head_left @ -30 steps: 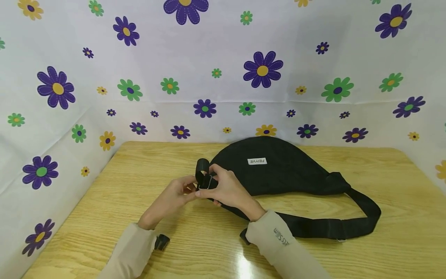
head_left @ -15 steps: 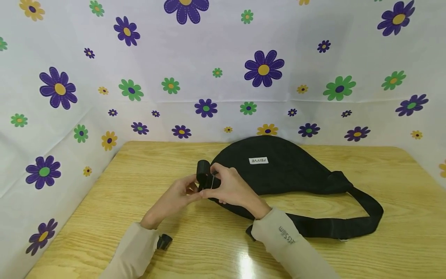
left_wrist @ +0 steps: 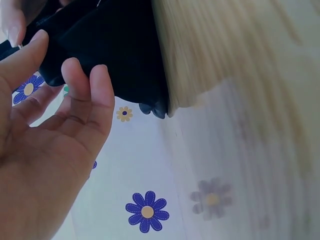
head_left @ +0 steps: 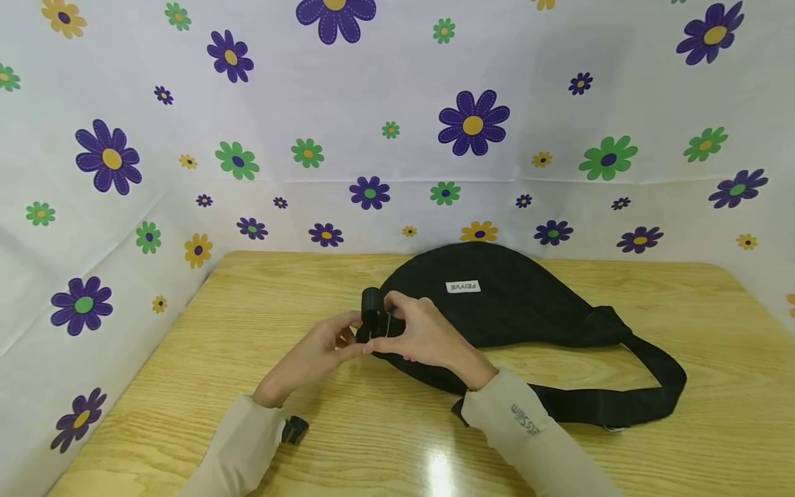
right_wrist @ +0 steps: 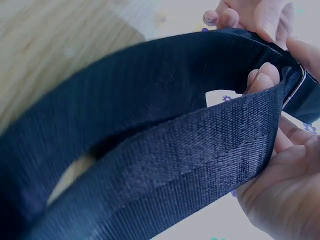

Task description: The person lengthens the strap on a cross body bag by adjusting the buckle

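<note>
A black webbing strap [right_wrist: 195,145] belongs to a black waist bag [head_left: 497,310] that lies on the table with its white label upside down. My left hand [head_left: 317,352] pinches the strap between thumb and fingers, near its folded loop [head_left: 372,302]. Beside it, my right hand [head_left: 428,335] grips a metal strap slider [right_wrist: 298,90] and the webbing through it by thumb and forefinger. The right wrist view has the strap hanging in a wide loop past the right hand. In the left wrist view the left hand's fingers [left_wrist: 100,85] are bent at the dark fabric.
The rest of the strap [head_left: 646,400] curves over the wooden table [head_left: 348,449] to the right. A small black piece [head_left: 295,430] shows beside the left sleeve, and a dark strap end [head_left: 459,411] by the right cuff. A flowered cloth [head_left: 298,103] stands behind the table.
Both hands have shifted slightly right with the strap. The small loop has turned, so its opening no longer faces me, and the metal slider has tilted from flat to edge-on.
</note>
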A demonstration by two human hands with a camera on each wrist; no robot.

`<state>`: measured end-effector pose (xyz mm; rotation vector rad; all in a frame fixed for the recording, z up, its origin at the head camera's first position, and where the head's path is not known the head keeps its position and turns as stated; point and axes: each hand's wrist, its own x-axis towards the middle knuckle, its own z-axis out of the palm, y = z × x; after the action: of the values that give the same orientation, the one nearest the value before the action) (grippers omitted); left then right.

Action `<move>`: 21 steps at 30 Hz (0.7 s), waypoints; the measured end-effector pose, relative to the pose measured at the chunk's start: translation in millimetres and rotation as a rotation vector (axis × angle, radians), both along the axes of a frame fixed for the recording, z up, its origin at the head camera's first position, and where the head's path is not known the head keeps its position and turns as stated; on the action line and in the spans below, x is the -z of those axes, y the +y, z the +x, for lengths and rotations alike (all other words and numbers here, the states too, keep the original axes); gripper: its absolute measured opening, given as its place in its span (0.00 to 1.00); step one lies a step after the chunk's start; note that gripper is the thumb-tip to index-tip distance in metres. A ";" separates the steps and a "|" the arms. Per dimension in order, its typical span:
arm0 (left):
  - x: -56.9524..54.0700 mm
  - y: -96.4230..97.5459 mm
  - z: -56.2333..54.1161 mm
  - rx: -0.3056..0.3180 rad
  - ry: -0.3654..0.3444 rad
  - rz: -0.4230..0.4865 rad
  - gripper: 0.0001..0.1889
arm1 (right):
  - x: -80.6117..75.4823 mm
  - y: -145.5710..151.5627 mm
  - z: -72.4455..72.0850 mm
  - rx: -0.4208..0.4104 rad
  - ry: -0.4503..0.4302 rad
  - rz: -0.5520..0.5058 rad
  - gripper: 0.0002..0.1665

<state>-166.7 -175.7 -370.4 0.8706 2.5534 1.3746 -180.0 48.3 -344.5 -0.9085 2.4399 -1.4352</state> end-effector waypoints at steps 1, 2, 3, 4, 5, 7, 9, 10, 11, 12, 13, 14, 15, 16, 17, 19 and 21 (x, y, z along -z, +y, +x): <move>0.1 -0.5 0.2 -0.002 -0.003 0.000 0.16 | -0.3 1.2 0.0 0.001 0.001 -0.001 0.25; 0.5 -1.4 0.3 -0.004 -0.001 0.000 0.18 | -0.6 2.5 0.0 0.002 0.003 0.000 0.25; 0.9 -2.2 0.3 -0.006 0.003 -0.002 0.20 | -1.0 4.1 0.1 0.002 0.005 0.003 0.25; 0.8 -2.8 0.6 -0.010 0.005 -0.003 0.21 | -1.5 5.6 0.3 0.003 0.006 0.005 0.24; 0.9 -3.4 0.6 -0.014 0.002 -0.001 0.22 | -1.8 7.3 0.5 0.004 0.010 0.010 0.24; 0.8 -4.4 0.6 -0.018 0.004 0.000 0.23 | -2.2 10.1 0.8 0.004 0.015 0.017 0.24; 1.0 -4.9 0.4 -0.019 0.000 0.003 0.23 | -2.2 13.2 1.2 0.006 0.021 0.027 0.24; 0.9 -5.1 0.5 -0.019 -0.006 0.006 0.23 | -2.1 14.7 1.4 0.006 0.022 0.030 0.24; 0.9 -5.4 0.4 -0.019 -0.011 0.009 0.23 | -2.0 16.1 1.5 0.006 0.021 0.033 0.24; 0.8 -5.5 0.4 -0.018 -0.012 0.010 0.23 | -2.0 17.5 1.7 0.007 0.019 0.036 0.24; 0.6 -5.6 0.4 -0.017 -0.014 0.014 0.22 | -1.9 18.8 1.8 0.007 0.020 0.042 0.24; 0.6 -5.6 0.5 -0.018 -0.015 0.015 0.22 | -1.9 20.0 2.0 0.007 0.020 0.046 0.24; 0.5 -5.7 0.6 -0.018 -0.014 0.015 0.22 | -1.8 21.3 2.1 0.006 0.018 0.048 0.25; 0.4 -5.8 0.7 -0.017 -0.016 0.014 0.22 | -1.7 22.6 2.3 0.006 0.019 0.051 0.25; 0.4 -5.9 0.8 -0.017 -0.017 0.014 0.23 | -1.7 24.1 2.4 0.008 0.022 0.054 0.25; 0.7 -6.4 0.6 -0.019 -0.017 0.009 0.23 | -1.5 27.0 2.8 0.011 0.024 0.061 0.25; 1.2 -6.8 0.3 -0.021 -0.017 0.002 0.23 | -1.4 30.2 3.2 0.016 0.025 0.069 0.25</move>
<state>-166.4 -182.5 -371.6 0.8311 2.5558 1.3848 -176.8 78.5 -343.1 -0.8994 2.5029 -1.3437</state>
